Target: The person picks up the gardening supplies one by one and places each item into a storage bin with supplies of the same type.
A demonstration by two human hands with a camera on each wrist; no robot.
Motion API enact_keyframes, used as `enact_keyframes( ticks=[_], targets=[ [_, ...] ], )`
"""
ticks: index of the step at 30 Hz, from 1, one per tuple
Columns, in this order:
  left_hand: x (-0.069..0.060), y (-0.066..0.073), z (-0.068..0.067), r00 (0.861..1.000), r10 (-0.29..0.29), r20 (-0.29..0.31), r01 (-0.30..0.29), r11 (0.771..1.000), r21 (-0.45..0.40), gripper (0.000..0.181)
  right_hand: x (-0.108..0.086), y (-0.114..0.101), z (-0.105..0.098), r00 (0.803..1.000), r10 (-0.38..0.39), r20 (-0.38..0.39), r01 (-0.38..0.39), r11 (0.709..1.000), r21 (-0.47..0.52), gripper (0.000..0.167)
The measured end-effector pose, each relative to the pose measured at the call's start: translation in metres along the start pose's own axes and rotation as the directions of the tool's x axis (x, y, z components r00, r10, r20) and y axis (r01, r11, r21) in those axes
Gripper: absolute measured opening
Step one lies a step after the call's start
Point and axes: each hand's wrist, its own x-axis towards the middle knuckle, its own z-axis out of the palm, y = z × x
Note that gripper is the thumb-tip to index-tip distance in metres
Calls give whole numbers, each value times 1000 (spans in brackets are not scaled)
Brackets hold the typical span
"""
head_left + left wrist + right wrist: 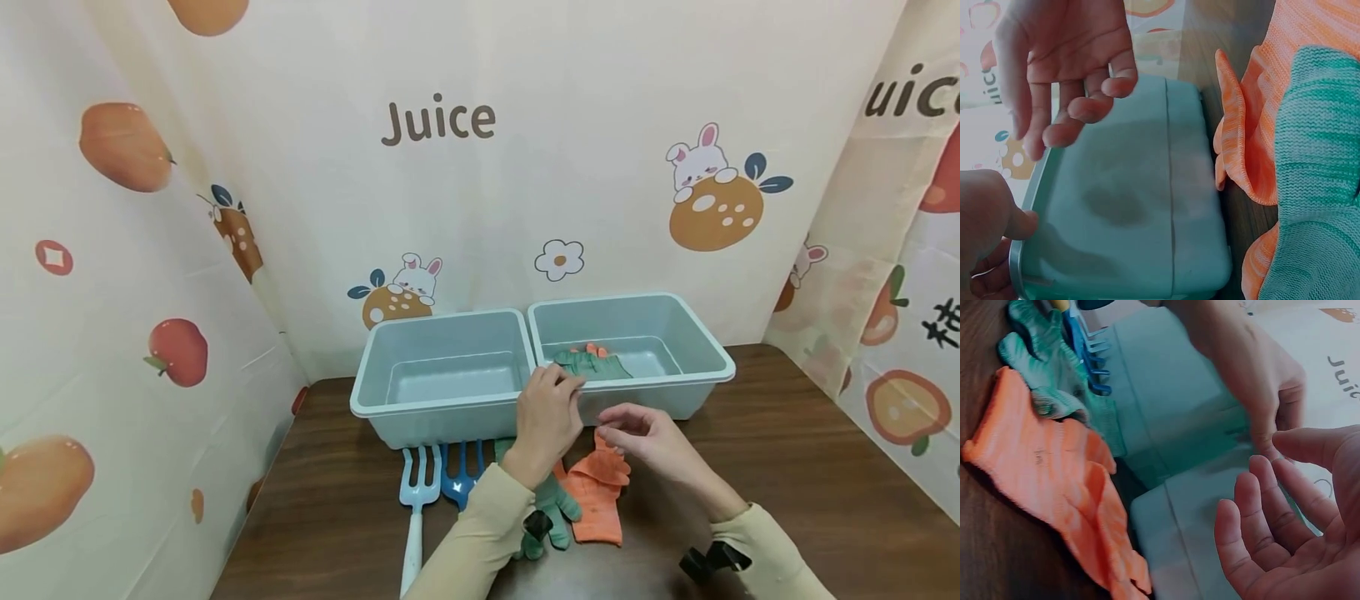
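My left hand (547, 417) is at the front rim of the right bin (693, 390), near where the two bins meet. Seen from the left wrist, its thumb (1022, 224) lies on the bin's outer wall with fingers across the rim, gripping it. My right hand (656, 442) hovers just in front of that bin, fingers loosely bent, holding nothing. Below the hands, an orange glove (596, 500) lies on the table beside green gloves (553, 508), partly covered by my left arm. Inside the right bin are a green glove (600, 367) and some orange fabric (596, 351).
The left bin (442, 408) stands close beside the right one. In front of it lie a light blue hand fork (420, 492) and a dark blue hand fork (461, 483), the latter partly hidden by my left sleeve. A printed curtain (480, 208) hangs behind.
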Motion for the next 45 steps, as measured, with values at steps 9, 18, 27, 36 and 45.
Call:
enact_keyframes(
  ticks=[9,18,27,36,45],
  targets=[
    [-1,0,2,1000,-5,0,5,1000,-21,14,0,17,4,998,14,61,-13,1000,-4,34],
    [1,-1,1,1000,-3,7,3,999,-34,14,-5,34,7,997,25,76,-20,997,-73,39],
    [2,0,0,1000,-7,21,8,999,-43,14,-6,44,8,990,-3,141,16,996,-92,36],
    [0,-1,1,1000,-8,9,8,999,-35,15,-7,54,13,985,34,170,-9,989,-147,39],
    [1,0,1,1000,-15,17,16,999,-38,13,-5,62,17,990,-1,144,46,950,-307,44]
  ],
)
